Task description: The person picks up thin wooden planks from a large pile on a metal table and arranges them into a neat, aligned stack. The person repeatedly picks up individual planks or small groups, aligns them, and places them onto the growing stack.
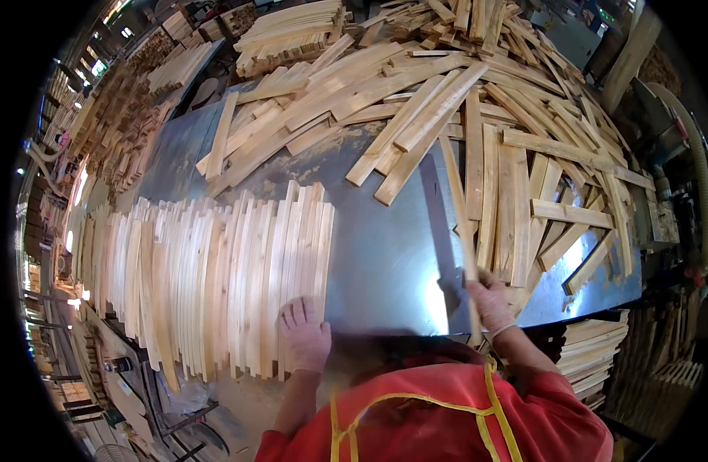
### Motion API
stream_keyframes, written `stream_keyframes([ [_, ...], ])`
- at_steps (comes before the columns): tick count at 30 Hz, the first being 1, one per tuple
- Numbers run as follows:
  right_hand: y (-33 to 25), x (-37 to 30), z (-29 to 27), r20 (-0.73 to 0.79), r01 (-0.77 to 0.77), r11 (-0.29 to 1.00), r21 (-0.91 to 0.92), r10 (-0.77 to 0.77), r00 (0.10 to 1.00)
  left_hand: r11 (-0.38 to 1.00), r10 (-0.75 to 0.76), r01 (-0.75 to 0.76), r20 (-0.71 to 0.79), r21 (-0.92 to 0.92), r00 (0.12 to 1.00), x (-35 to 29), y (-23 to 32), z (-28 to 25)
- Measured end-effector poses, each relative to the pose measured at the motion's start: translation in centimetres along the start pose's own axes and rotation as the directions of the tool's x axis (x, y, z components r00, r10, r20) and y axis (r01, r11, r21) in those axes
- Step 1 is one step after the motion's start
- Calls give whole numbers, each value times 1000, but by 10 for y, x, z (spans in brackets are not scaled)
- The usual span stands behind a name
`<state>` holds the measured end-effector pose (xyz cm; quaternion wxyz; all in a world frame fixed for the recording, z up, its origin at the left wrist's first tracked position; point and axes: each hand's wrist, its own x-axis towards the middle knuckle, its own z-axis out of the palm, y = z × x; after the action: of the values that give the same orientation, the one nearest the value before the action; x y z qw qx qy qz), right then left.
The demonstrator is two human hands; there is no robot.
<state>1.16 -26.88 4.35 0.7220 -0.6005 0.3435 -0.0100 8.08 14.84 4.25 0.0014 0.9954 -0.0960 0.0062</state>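
My left hand (304, 336) lies flat with its fingers spread against the right end of a row of narrow wooden strips (250, 269), which stand packed side by side along the metal table's near edge. On the right, my right hand (490, 302) is closed around one long wooden strip (460, 208). That strip points away from me, its edge turned up, and its near end reaches past the table edge. Beyond it, a loose heap of wooden boards (516, 192) covers the right and far parts of the table.
The shiny metal tabletop (377, 262) shows between the row and the heap. A neat stack of boards (292, 31) sits at the far left. More stacked wood (593, 350) stands below the table's right edge. A ribbed hose (704, 185) hangs at the far right.
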Motion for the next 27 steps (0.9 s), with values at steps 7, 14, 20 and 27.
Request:
stream_keyframes([
  [7, -88, 44, 82, -46, 305, 815, -492, -374, 926, 984, 58, -83, -153, -157, 986, -4, -16, 2],
  [14, -362, 185, 108, -233, 601, 625, 498, -571, 787, 875, 234, -290, -185, -387, 955, 32, 43, -27],
  [20, -180, 329, 103, -113, 169, 979, 112, -156, 981, 864, 299, -348, -185, -363, 936, 153, 105, -14],
  [27, -155, 390, 171, -169, 8, 941, 338, 52, 984, 942, 58, -101, -141, -321, 988, 362, 148, 20],
])
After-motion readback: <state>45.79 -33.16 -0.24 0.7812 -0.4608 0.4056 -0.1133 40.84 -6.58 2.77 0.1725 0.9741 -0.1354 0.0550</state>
